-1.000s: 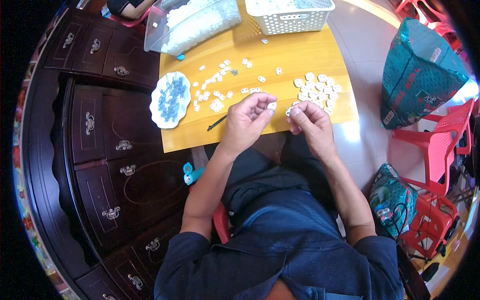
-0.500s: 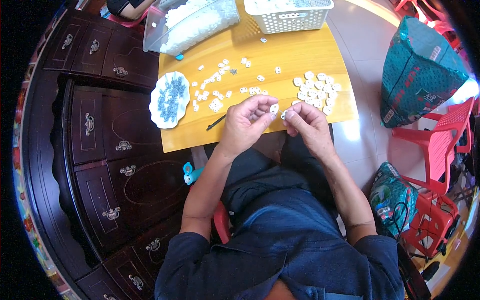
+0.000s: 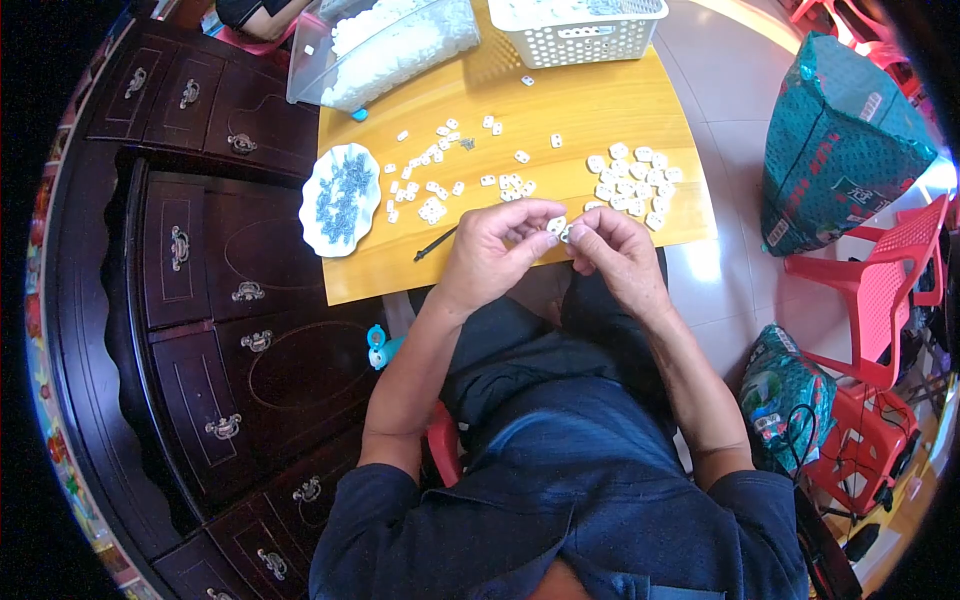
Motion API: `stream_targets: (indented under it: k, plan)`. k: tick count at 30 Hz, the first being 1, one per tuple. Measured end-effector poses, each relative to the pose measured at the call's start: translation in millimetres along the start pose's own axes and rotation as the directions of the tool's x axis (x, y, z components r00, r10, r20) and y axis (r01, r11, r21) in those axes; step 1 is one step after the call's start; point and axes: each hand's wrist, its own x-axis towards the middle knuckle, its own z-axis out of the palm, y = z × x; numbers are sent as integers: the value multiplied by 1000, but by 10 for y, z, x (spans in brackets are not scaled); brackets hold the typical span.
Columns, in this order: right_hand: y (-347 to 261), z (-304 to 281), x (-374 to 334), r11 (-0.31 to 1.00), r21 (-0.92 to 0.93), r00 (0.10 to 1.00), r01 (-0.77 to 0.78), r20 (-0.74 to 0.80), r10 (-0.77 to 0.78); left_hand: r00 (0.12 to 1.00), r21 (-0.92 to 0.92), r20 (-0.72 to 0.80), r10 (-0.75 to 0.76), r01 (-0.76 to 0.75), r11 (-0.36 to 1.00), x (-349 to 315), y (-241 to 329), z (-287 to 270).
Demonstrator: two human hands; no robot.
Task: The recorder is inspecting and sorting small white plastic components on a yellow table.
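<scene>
My left hand [image 3: 490, 245] is closed in a pinch on a small white plastic piece [image 3: 556, 225] just above the near table edge. Right against it, my right hand [image 3: 622, 250] pinches a tiny part [image 3: 567, 234], pale with a dark spot and too small to name. The fingertips of both hands nearly meet, and the two parts appear to touch. On the tabletop beyond my left hand lie several scattered white pieces with dark holes [image 3: 431, 209]. Past my right hand is a group of larger, rounder white pieces [image 3: 637, 188].
A scalloped white plate [image 3: 309, 213] of small grey metal parts stands at the left; a black rod-like tool [image 3: 434, 247] lies near it. A clear bin [image 3: 305, 75] and a white basket [image 3: 590, 46], both filled, stand at the back. Dark drawers [image 3: 240, 210] flank the table.
My two hands have come closer together. The tiny part in my right fingers has met the white piece in my left, which has shifted slightly right and down.
</scene>
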Motion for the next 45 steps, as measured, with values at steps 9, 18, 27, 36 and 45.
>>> stream_targets:
  k: [9, 18, 27, 36, 45]
  plan:
    - [-11, 5, 0, 998, 41, 999, -42, 5, 42, 997, 114, 44, 70, -74, 991, 40, 11, -5]
    - [10, -1, 16, 992, 94, 996, -82, 41, 79, 993, 100, 53, 104, -108, 989, 51, 33, -13]
    - [66, 54, 31, 984, 177, 995, -26, -95, 43, 910, 665, -58, 410, -271, 696, 64, 192, 193]
    - [106, 31, 24, 957, 291, 996, -17, -75, 41, 916, 652, 1, 400, -304, 695, 69, 120, 263]
    - [118, -7, 24, 948, 305, 991, -93, -60, 117, 915, 610, 37, 401, -338, 716, 83, 112, 252]
